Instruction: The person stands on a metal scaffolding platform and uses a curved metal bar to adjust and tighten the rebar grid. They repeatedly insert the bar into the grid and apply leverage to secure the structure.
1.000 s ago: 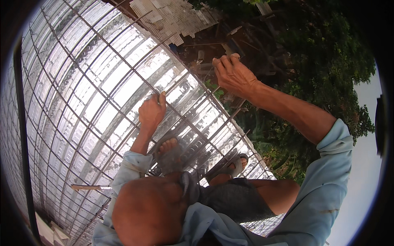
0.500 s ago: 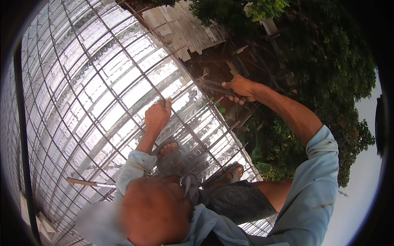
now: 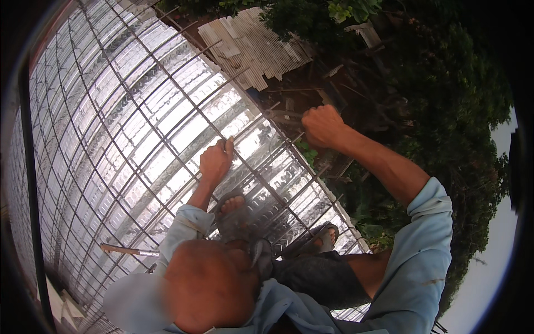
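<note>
My right hand [image 3: 322, 127] is closed in a fist around the handles of long-handled pincers [image 3: 286, 118]. Their dark head lies at a crossing near the outer edge of the steel rebar mesh [image 3: 179, 88]. Any tie wire in the jaws is too small to make out. My left hand [image 3: 216, 160] grips a bar of the same mesh, thumb uppermost, a short way left of the pincers. Below the mesh spreads shiny ribbed metal decking [image 3: 181, 119]. My sandalled feet stand on the grid just beneath my hands.
The deck ends in a raised edge [image 3: 314, 170], with bar ends jutting past it. Beyond it the ground drops to a corrugated roof [image 3: 253, 47], scattered timber and trees [image 3: 445, 106]. A wooden stick [image 3: 127, 250] lies on the mesh at left, near a dark upright pole [image 3: 30, 183].
My right hand has closed from a spread grip into a tight fist, bringing the pincers' handles together. My left hand stays on the bar. The view has shifted slightly.
</note>
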A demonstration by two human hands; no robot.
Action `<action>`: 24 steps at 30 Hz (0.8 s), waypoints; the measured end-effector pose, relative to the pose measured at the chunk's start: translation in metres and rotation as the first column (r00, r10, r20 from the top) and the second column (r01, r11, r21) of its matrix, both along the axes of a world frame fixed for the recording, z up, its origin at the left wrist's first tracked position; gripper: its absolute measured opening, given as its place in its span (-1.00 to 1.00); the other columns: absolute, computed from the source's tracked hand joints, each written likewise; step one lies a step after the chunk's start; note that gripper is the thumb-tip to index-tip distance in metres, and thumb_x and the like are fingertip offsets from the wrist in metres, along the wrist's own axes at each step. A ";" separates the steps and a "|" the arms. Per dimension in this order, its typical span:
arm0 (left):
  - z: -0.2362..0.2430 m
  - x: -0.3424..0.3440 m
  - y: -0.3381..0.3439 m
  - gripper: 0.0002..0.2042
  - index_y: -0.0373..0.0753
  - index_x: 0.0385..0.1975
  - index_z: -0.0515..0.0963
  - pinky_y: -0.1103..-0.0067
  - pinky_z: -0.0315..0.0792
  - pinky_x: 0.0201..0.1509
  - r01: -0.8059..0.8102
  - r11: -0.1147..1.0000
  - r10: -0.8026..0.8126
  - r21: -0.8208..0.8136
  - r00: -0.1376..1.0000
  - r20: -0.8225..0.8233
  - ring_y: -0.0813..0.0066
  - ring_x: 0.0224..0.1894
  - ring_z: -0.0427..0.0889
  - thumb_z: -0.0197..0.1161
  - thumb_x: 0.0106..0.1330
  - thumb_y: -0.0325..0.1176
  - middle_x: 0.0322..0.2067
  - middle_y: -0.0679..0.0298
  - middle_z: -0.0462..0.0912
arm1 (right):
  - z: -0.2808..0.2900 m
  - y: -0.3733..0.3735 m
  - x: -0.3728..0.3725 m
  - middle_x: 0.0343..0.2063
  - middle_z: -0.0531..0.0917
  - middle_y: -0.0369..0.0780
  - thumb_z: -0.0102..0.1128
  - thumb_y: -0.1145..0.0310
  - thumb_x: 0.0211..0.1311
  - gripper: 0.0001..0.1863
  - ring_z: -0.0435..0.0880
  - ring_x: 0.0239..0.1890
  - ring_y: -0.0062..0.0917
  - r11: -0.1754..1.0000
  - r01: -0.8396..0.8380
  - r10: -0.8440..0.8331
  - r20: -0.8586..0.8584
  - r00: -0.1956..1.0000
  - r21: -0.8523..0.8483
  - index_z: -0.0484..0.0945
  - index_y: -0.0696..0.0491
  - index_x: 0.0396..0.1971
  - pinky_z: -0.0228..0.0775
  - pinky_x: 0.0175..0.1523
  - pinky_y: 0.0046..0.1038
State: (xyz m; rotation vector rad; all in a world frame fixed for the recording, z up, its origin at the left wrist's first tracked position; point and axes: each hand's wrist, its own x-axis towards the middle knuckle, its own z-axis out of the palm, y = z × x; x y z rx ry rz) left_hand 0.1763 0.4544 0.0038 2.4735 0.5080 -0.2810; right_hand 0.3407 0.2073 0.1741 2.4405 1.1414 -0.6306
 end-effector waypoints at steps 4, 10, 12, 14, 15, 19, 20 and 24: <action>0.003 0.000 0.002 -0.43 -0.28 -0.18 0.69 0.10 0.59 -0.16 -0.012 1.000 0.012 0.013 1.000 -0.020 -0.16 -0.33 0.74 -0.10 0.56 0.13 -0.44 -0.16 0.72 | -0.004 0.001 -0.004 -0.38 0.76 0.04 0.18 0.39 0.05 -0.78 0.80 -0.21 -0.05 0.996 0.080 -0.079 -0.031 0.996 0.032 0.75 0.17 -0.44 0.63 -0.08 -0.09; 0.002 -0.001 0.000 -0.43 -0.28 -0.20 0.68 0.08 0.58 -0.15 -0.018 1.000 0.018 -0.024 1.000 0.003 -0.19 -0.29 0.73 -0.08 0.55 0.14 -0.43 -0.17 0.71 | -0.004 0.002 0.008 -0.41 0.76 0.00 0.17 0.33 0.20 -0.73 0.80 -0.35 -0.17 0.959 0.280 -0.255 -0.299 0.920 0.042 0.72 0.24 -0.38 0.64 -0.26 -0.19; 0.000 -0.005 0.002 -0.44 -0.29 -0.22 0.68 0.07 0.58 -0.15 -0.024 0.999 0.023 -0.028 1.000 -0.005 -0.20 -0.30 0.73 -0.07 0.55 0.14 -0.44 -0.17 0.71 | 0.005 0.024 0.019 -0.47 0.74 -0.06 0.22 0.26 0.28 -0.68 0.78 -0.46 -0.26 0.783 0.578 -0.588 -0.577 0.568 -0.229 0.68 0.28 -0.37 0.62 -0.40 -0.23; -0.002 -0.007 0.003 -0.44 -0.29 -0.24 0.67 0.07 0.58 -0.15 -0.026 0.999 0.025 -0.036 1.000 -0.012 -0.20 -0.30 0.73 -0.05 0.54 0.13 -0.44 -0.17 0.71 | -0.001 0.009 0.023 -0.60 0.65 -0.15 0.30 0.17 0.33 -0.63 0.68 -0.61 -0.43 0.632 0.727 -0.636 -0.717 0.286 -0.270 0.64 0.24 -0.42 0.51 -0.58 -0.39; -0.003 -0.007 0.004 -0.45 -0.30 -0.26 0.66 0.07 0.57 -0.15 -0.032 0.999 0.032 -0.041 0.999 -0.014 -0.20 -0.31 0.73 -0.04 0.54 0.13 -0.44 -0.17 0.71 | 0.005 0.006 0.026 -0.66 0.60 -0.19 0.34 0.13 0.36 -0.59 0.64 -0.68 -0.51 0.551 0.778 -0.626 -0.767 0.145 -0.302 0.62 0.23 -0.45 0.45 -0.66 -0.47; -0.009 -0.006 0.000 -0.48 -0.31 -0.30 0.64 0.03 0.56 -0.18 -0.033 0.999 0.036 -0.036 0.997 0.074 -0.23 -0.34 0.72 0.00 0.53 0.09 -0.48 -0.16 0.70 | 0.017 -0.016 -0.009 -0.72 0.54 -0.25 0.46 0.20 0.26 -0.64 0.58 -0.73 -0.54 0.563 0.798 -0.569 -0.802 0.183 -0.218 0.59 0.20 -0.46 0.36 -0.72 -0.49; -0.001 -0.005 -0.005 -0.51 -0.33 -0.32 0.64 0.13 0.56 -0.09 -0.123 0.988 0.128 -0.088 0.990 0.053 -0.17 -0.23 0.72 0.05 0.52 0.06 -0.34 -0.19 0.71 | 0.017 -0.019 -0.017 -0.71 0.54 -0.24 0.46 0.21 0.25 -0.65 0.58 -0.74 -0.53 0.593 0.781 -0.559 -0.798 0.227 -0.193 0.58 0.20 -0.48 0.37 -0.70 -0.46; 0.004 -0.017 -0.010 -0.48 -0.34 0.08 0.53 0.25 0.48 0.13 -0.217 0.872 0.390 -0.438 0.849 0.356 0.04 0.06 0.66 0.08 0.52 0.08 -0.02 -0.12 0.68 | 0.012 -0.011 -0.038 -0.73 0.57 -0.21 0.45 0.21 0.24 -0.63 0.57 -0.75 -0.54 0.724 0.686 -0.454 -0.801 0.390 -0.077 0.57 0.19 -0.55 0.37 -0.64 -0.38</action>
